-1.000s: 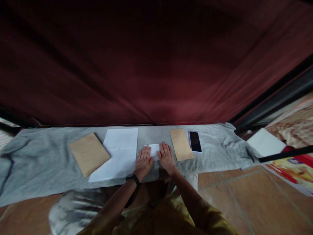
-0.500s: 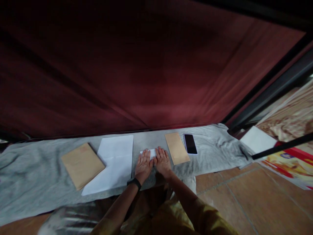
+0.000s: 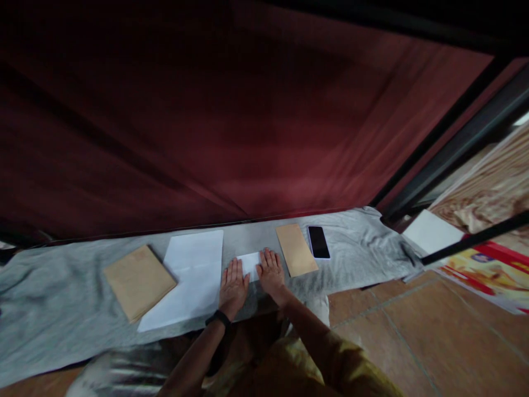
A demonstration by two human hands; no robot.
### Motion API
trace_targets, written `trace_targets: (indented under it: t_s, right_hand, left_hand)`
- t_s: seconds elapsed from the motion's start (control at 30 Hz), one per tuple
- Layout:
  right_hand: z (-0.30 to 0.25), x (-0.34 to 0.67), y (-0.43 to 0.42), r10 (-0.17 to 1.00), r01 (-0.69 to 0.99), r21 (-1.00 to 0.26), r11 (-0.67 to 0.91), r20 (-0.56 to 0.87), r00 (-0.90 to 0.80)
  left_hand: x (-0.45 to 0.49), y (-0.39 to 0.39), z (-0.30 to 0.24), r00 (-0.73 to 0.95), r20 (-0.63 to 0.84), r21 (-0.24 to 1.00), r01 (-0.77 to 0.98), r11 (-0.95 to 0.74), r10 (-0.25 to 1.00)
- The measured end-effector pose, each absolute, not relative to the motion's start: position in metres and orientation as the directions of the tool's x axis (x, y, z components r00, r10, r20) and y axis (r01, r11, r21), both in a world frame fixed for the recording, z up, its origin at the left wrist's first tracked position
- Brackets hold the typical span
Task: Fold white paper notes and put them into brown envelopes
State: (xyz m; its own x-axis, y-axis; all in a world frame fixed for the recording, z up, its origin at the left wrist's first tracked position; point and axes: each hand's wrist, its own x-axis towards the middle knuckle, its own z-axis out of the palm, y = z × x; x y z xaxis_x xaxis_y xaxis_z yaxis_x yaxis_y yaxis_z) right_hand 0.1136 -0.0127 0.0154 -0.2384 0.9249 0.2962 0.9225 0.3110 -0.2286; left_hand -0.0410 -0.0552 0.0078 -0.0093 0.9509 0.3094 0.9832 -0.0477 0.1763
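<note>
Two bare hands press palm-down on a small white paper slip [image 3: 250,264], a smooth, flat rectangle that serves here as the centre of the layout. The left hand [image 3: 235,286] covers the slip's left end, its fingers straight and held nearly together; the right hand [image 3: 271,270] lies over the right end, fingers extended and slightly spread. Neither hand grips anything. A dark band [image 3: 219,318] circles the left wrist.

Under the slip runs a long grey cloth [image 3: 359,251], soft-looking, its surface rumpled into shallow folds well to the slip's right. Left of the slip lies a large white sheet [image 3: 194,273], smooth and faintly creased, and farther left a stack of brown paper rectangles [image 3: 140,283], matte and straight-edged, overlaps that sheet. Right of the slip, just past the right hand, is a narrow brown paper rectangle [image 3: 296,249], set at a slant; beyond it rests a phone [image 3: 319,242] with a glossy black face and rounded corners. Behind the slip rises dark red sheeting [image 3: 264,154] with long diagonal creases.
</note>
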Motion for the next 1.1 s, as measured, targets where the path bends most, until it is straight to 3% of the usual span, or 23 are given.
trace_targets:
  t_s: [0.13, 0.43, 0.6, 0.73, 0.83, 0.97, 1.1]
  right_hand:
    - [0.016, 0.110, -0.024, 0.913, 0.906, -0.248, 0.344, 0.314, -0.260]
    - [0.012, 0.135, -0.037, 0.925, 0.931, -0.261, 0.254, 0.348, -0.155]
    - [0.011, 0.135, -0.039, 0.931, 0.935, -0.268, 0.232, 0.339, -0.135]
    - [0.011, 0.135, -0.039, 0.938, 0.929, -0.288, 0.231, 0.321, -0.134]
    - [0.013, 0.135, -0.040, 0.942, 0.920, -0.315, 0.232, 0.309, -0.132]
    - [0.026, 0.132, -0.038, 0.966, 0.917, -0.362, 0.168, 0.248, -0.080]
    - [0.047, 0.122, -0.022, 0.994, 0.907, -0.421, -0.002, 0.101, 0.049]
  left_hand:
    - [-0.041, -0.054, 0.010, -0.019, 0.289, 0.196, 0.980, -0.040, 0.957]
    - [-0.043, -0.053, 0.006, -0.017, 0.315, 0.211, 0.976, -0.052, 0.949]
    - [-0.038, -0.053, 0.017, 0.044, 0.338, 0.168, 0.980, -0.106, 0.940]
    - [-0.022, -0.058, 0.020, 0.224, 0.250, 0.131, 0.956, -0.262, 0.942]
    - [-0.014, -0.064, 0.013, 0.210, 0.178, 0.112, 0.966, -0.231, 0.961]
    - [-0.014, -0.069, 0.007, 0.217, 0.157, 0.095, 0.968, -0.234, 0.963]
    - [-0.015, -0.069, 0.010, 0.215, 0.166, 0.086, 0.969, -0.232, 0.962]
